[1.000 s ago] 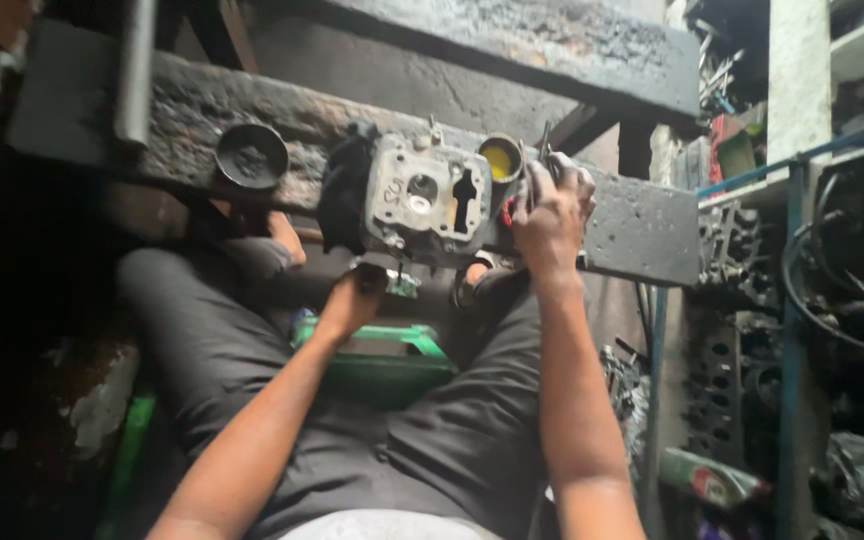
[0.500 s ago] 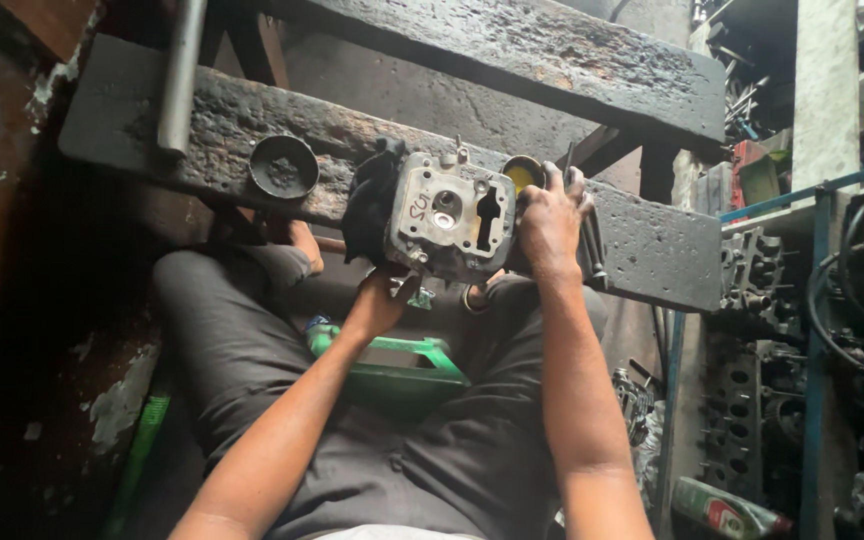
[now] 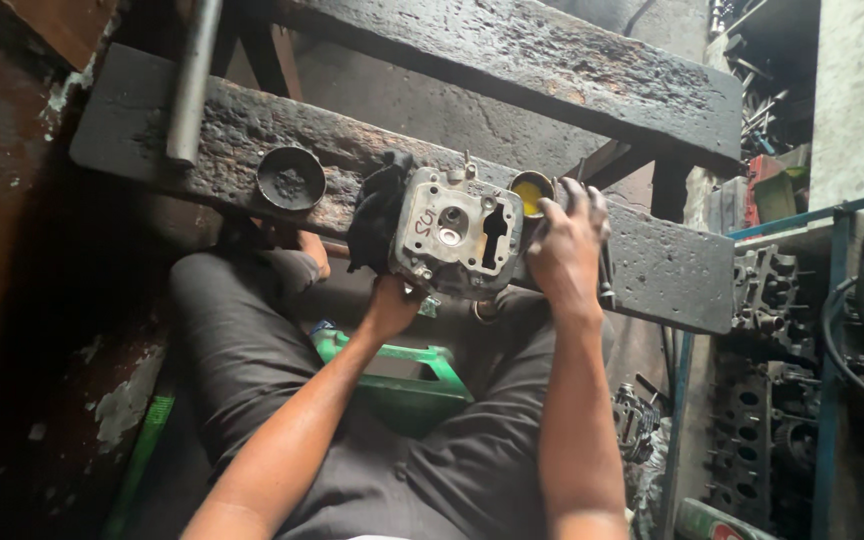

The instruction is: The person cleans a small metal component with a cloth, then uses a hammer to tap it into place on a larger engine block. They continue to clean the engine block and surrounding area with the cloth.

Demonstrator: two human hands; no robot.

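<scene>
Below, both hands grip a grimy cast-metal cylinder head (image 3: 455, 233).

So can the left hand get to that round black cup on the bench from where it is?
Probably yes: the cup sits open on the bench, nothing between, but the left hand must first let go of the engine part.

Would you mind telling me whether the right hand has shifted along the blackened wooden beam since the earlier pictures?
No. The right hand remains beside the cylinder head, next to the yellow-filled cup on the wooden beam; only the camera moved.

Dim shop, daylight from upper right; left side deep in shadow, centre sharp, edges slightly soft.
</scene>
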